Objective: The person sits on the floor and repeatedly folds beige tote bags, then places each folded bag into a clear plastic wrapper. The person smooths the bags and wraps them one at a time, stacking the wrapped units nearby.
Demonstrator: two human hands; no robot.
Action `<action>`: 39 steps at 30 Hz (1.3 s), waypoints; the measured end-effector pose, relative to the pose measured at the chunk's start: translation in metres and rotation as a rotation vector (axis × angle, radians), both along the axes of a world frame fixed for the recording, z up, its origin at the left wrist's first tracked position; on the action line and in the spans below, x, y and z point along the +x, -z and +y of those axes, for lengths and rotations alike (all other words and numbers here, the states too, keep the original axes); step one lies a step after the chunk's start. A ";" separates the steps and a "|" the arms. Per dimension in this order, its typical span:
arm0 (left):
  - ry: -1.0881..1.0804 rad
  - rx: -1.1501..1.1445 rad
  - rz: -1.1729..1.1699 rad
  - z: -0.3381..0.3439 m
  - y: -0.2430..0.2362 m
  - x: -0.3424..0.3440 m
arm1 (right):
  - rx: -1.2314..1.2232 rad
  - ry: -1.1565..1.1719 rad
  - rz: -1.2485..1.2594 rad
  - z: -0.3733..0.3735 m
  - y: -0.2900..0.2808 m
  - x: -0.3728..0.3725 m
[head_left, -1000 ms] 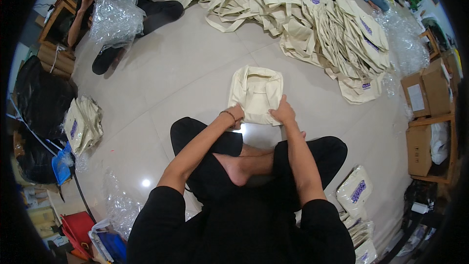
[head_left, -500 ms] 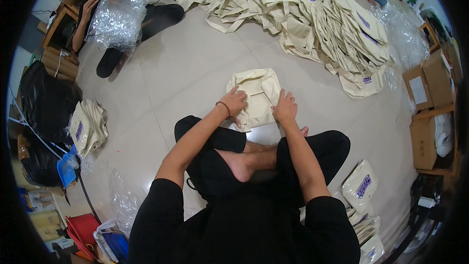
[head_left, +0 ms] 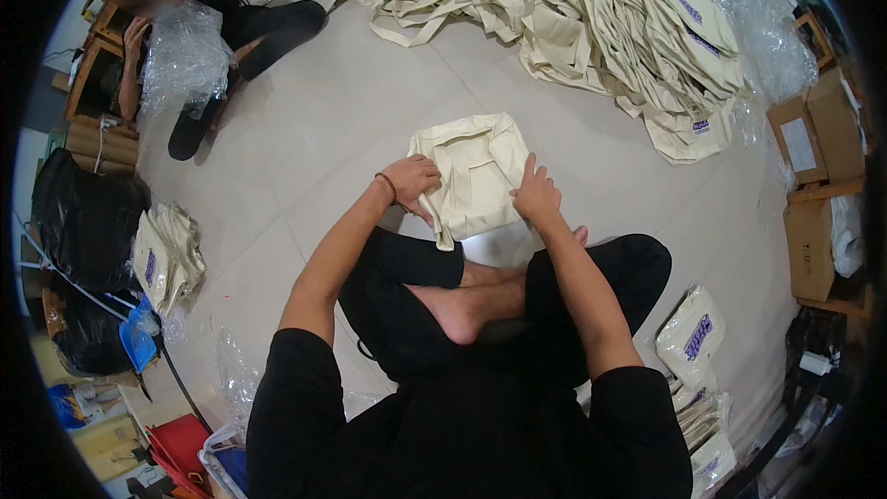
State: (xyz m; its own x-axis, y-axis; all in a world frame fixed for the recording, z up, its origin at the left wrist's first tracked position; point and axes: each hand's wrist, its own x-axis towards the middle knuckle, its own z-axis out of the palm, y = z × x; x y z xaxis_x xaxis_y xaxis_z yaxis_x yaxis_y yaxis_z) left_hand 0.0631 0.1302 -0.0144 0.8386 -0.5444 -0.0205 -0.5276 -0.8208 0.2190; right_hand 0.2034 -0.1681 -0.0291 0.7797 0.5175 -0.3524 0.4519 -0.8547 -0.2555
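Note:
A cream canvas bag (head_left: 469, 176) lies in front of my crossed legs, its open mouth and inner folds facing up. My left hand (head_left: 411, 183) grips its left edge, fingers on top and thumb lower down at the side. At the right edge, my right hand (head_left: 537, 192) pinches the cloth, with the index finger pointing up along the side. A narrow strip of cloth hangs from the bag's lower left corner, near my knee.
A large heap of cream bags (head_left: 591, 28) covers the far floor. Wrapped bags (head_left: 691, 337) lie at my right, and a stack of bags (head_left: 169, 259) at my left. A person (head_left: 268, 28) sits far left with clear plastic wrap (head_left: 185, 60). Cardboard boxes (head_left: 804, 148) stand right.
My left hand has slid outward from the bag's front to its left edge. The bag looks spread slightly wider. The far-left person's plastic has shifted left.

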 end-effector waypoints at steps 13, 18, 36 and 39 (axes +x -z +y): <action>-0.203 0.343 0.395 -0.027 0.003 0.016 | -0.014 -0.042 0.028 0.006 -0.006 0.003; -0.340 0.395 0.562 -0.049 -0.015 0.039 | -0.006 -0.021 0.039 0.009 -0.013 0.002; -1.633 -0.075 0.543 -0.174 0.035 -0.025 | 0.213 0.074 -0.005 -0.001 0.004 -0.006; -1.689 -0.225 0.495 -0.173 0.032 -0.021 | 0.227 0.048 -0.089 -0.002 0.001 -0.022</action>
State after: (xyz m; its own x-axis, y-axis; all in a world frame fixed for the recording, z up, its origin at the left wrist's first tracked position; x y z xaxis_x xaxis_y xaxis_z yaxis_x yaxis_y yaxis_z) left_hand 0.0425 -0.0428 -0.0468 0.3750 0.7960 -0.4751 0.9245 -0.2832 0.2552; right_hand 0.1812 -0.1697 -0.0303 0.8281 0.5372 -0.1602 0.4412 -0.8008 -0.4050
